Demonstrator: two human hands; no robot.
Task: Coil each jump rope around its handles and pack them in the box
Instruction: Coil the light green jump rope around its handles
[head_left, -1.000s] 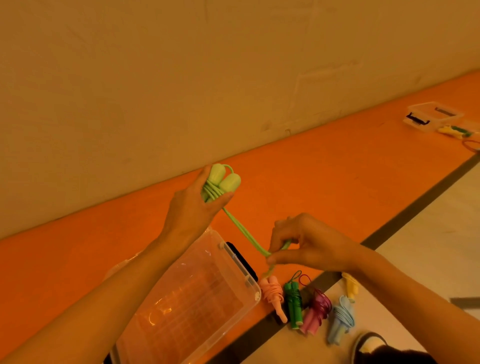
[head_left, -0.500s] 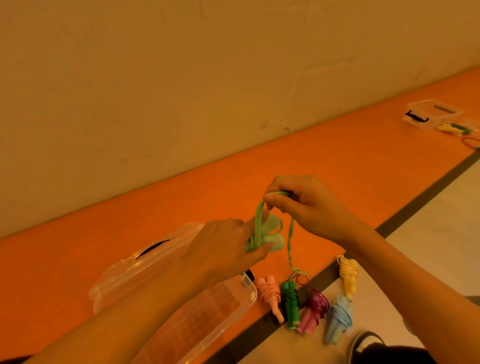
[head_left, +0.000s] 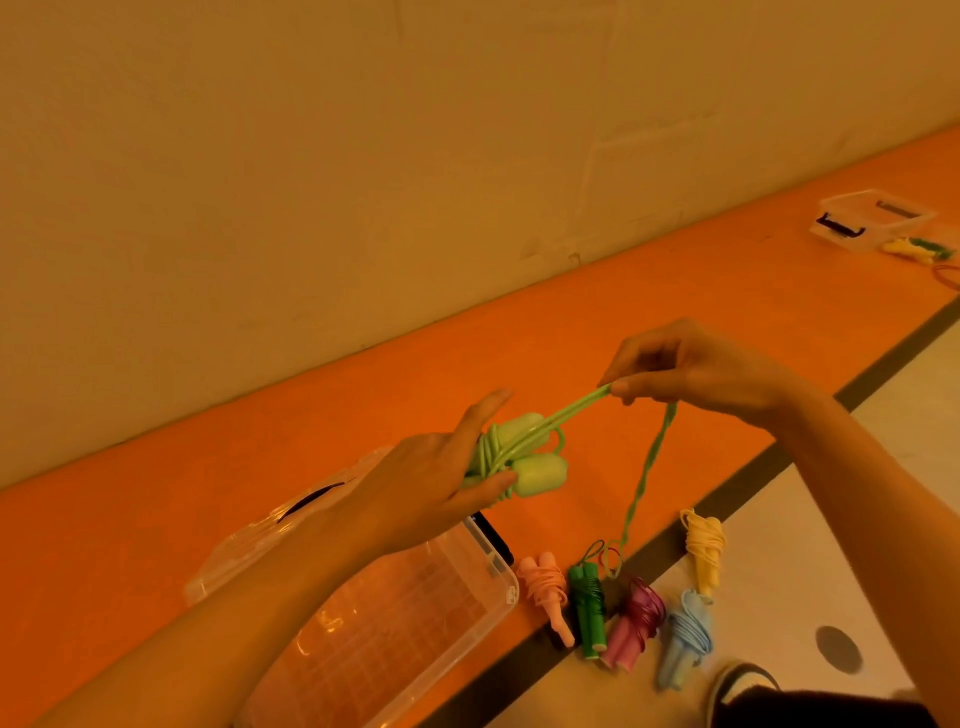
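Note:
My left hand (head_left: 431, 488) grips the two light green handles (head_left: 535, 470) of a jump rope, with several turns of cord wound around them. My right hand (head_left: 691, 376) pinches the light green cord (head_left: 644, 470) up and to the right of the handles; the cord's loose twisted end hangs down to the floor. Below my left forearm stands the clear plastic box (head_left: 498, 577), open, with its lid behind it. Coiled ropes lie on the floor beside the box: pink (head_left: 545, 587), dark green (head_left: 589, 605), magenta (head_left: 636, 623), light blue (head_left: 685, 636) and yellow (head_left: 704, 551).
An orange floor strip (head_left: 649, 291) runs along the beige wall. A second clear box (head_left: 872, 218) with loose ropes (head_left: 917, 249) beside it lies far right. A shoe (head_left: 737, 686) shows at the bottom right, next to a dark round mark on the pale floor.
My left hand has come down from wall height to above the box with the handles. My right hand went from below them to above and right, pulling the cord taut.

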